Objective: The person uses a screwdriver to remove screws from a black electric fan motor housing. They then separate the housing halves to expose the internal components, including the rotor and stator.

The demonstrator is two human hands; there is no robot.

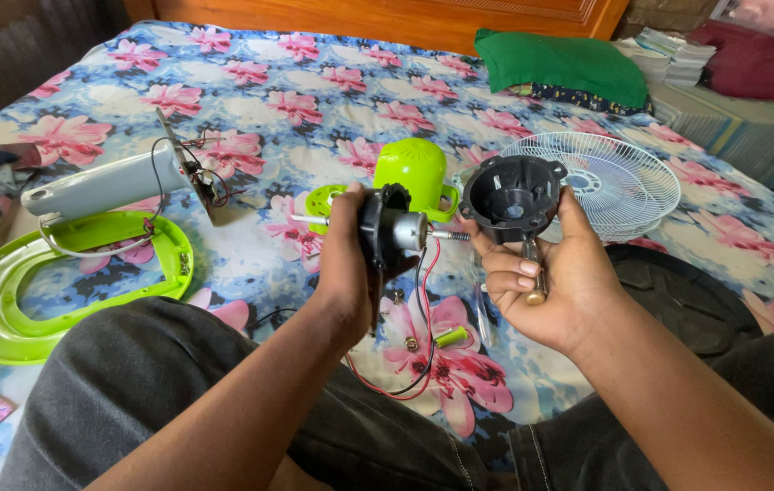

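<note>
On a floral bedsheet (314, 118), the left hand (343, 264) gripped a partly hidden fan motor (393, 232); the right hand (555, 282) clasped a black housing (511, 195).

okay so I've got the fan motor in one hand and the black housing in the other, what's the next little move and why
Probably bring the black housing in your right hand leftward over the shaft of the motor in your left hand. The shaft tip already points at the housing's open side, with a small gap between them. Mind the red and black wires hanging below.
</note>
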